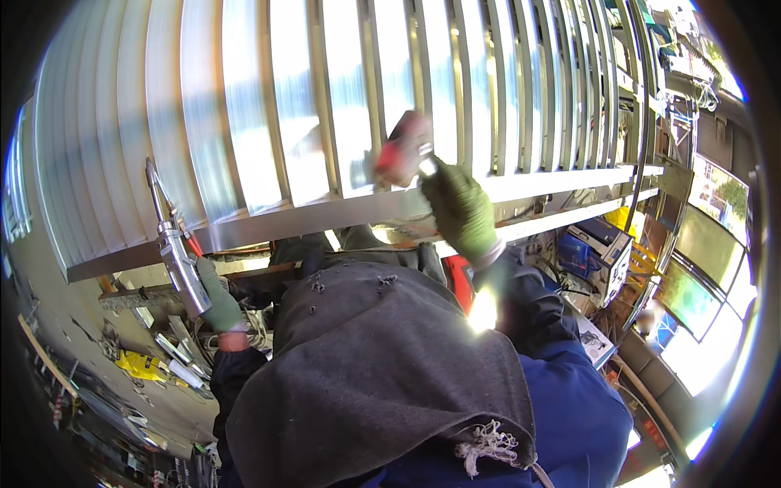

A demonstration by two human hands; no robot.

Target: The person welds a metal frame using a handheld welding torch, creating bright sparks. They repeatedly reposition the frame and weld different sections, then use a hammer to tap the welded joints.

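Before me lies a large slatted metal panel (199,138) with a flat edge bar (317,215) along its near side. At the panel's near left corner my left hand (218,299), in a green glove, is closed around a silver cylindrical tool (183,272) with a long thin tip pointing away from me. A red part shows beside its barrel. My right hand (462,210), also gloved in green, is raised over the panel's near edge. It grips a red block-shaped thing (405,150), smeared by motion; I cannot tell its kind, nor whether it touches the slats.
A blue-and-white boxy machine (598,254) stands on the right among cables. Beside my dark apron (366,342) is a red object (460,281). On the floor at left lie a yellow item (140,365) and scattered metal pieces (181,358). Window panes (691,272) stand far right.
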